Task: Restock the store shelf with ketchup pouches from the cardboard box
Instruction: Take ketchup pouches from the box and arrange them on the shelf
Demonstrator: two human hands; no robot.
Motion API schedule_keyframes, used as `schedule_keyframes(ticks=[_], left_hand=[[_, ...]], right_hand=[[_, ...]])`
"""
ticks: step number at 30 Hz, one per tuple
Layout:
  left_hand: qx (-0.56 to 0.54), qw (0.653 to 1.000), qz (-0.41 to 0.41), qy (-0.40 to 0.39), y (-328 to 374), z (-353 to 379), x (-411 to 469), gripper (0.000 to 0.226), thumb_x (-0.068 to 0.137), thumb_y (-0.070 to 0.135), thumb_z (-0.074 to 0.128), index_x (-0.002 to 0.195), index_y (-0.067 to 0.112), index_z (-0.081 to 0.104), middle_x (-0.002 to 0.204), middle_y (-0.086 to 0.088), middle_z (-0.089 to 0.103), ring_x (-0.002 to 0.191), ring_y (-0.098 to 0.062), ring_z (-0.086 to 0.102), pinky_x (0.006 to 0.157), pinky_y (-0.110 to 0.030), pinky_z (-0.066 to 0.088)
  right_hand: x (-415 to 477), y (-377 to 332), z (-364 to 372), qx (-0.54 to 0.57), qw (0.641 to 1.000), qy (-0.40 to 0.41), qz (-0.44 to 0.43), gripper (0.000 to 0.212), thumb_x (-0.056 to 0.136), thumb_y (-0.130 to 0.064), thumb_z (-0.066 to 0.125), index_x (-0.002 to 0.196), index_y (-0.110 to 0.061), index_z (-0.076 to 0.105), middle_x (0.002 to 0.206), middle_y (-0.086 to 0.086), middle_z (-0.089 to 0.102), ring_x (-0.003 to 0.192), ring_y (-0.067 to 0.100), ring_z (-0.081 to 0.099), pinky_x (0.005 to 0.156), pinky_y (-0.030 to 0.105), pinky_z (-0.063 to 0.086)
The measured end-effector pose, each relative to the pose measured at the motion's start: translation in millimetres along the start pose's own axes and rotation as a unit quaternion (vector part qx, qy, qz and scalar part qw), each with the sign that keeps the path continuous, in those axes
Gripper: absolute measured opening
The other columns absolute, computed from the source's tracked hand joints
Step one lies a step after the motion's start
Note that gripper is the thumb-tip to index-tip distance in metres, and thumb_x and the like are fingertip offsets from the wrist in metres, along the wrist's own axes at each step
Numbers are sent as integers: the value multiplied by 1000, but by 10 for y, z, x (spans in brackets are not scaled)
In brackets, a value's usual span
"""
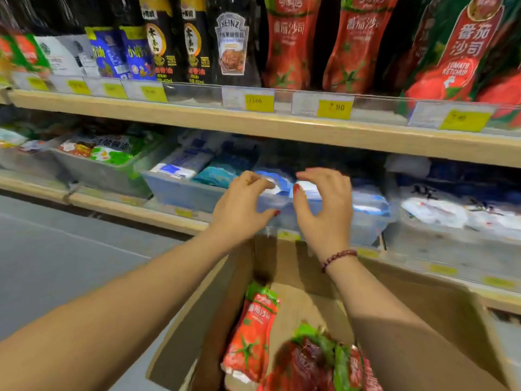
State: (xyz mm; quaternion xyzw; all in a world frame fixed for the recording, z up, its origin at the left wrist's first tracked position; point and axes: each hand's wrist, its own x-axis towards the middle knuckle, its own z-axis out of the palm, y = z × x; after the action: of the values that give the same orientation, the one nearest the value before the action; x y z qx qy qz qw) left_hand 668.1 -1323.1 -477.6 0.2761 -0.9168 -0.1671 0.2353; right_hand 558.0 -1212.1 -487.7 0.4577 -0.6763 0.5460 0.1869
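Observation:
My left hand (244, 206) and my right hand (324, 207) hover side by side in front of the lower shelf, fingers loosely curved, thumbs apart from the fingers, nothing in either. Below my wrists stands an open cardboard box (439, 314). Inside it a red ketchup pouch (251, 328) with a green top lies lengthwise, and more ketchup pouches (318, 359) are piled at the near end. On the upper shelf (253, 122) matching red ketchup pouches (290, 46) stand upright in two rows, with larger ketchup pouches (462, 52) to their right.
Behind my hands a clear bin (186, 193) holds blue and white packets. More bins of packets fill the lower shelf on both sides. Dark sauce pouches (194, 40) stand left of the ketchup. Yellow price tags line the shelf edges. Grey floor (56, 249) lies at left.

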Motion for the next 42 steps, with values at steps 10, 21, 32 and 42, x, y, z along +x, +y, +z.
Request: schedule_keyframes(ticks=[10, 21, 32, 42], left_hand=[[109, 979, -112, -131, -641, 320, -742, 68, 73, 49, 68, 135, 48, 41, 151, 3, 30, 131, -24, 37, 98, -41, 44], [-20, 989, -83, -116, -716, 397, -1091, 73, 76, 22, 65, 140, 42, 37, 141, 6, 49, 123, -15, 49, 95, -28, 44], [-84, 987, -106, -85, -748, 470, -1132, 70, 77, 17, 65, 137, 42, 42, 136, 7, 54, 116, -14, 56, 93, -29, 49], [-98, 986, -109, -78, -779, 497, -1133, 67, 78, 20, 65, 136, 44, 42, 130, 7, 58, 111, -13, 58, 87, -30, 52]], right_hand=[[-1712, 251, 310, 11, 924, -285, 254, 40, 73, -19, 69, 111, -27, 63, 105, -2, 52, 104, 18, 52, 91, 22, 41], [-2145, 257, 556, 24, 751, -449, 483, 82, 67, -29, 80, 136, -43, 39, 130, 8, 25, 122, 26, 38, 110, 27, 30], [-2138, 423, 609, 158, 727, -371, 556, 80, 63, -1, 81, 131, -25, 47, 120, 7, 54, 96, 18, 55, 88, 33, 49], [-2151, 372, 591, 139, 768, -380, 496, 89, 62, -5, 82, 137, -29, 40, 117, -1, 54, 95, 11, 56, 82, 28, 52]])
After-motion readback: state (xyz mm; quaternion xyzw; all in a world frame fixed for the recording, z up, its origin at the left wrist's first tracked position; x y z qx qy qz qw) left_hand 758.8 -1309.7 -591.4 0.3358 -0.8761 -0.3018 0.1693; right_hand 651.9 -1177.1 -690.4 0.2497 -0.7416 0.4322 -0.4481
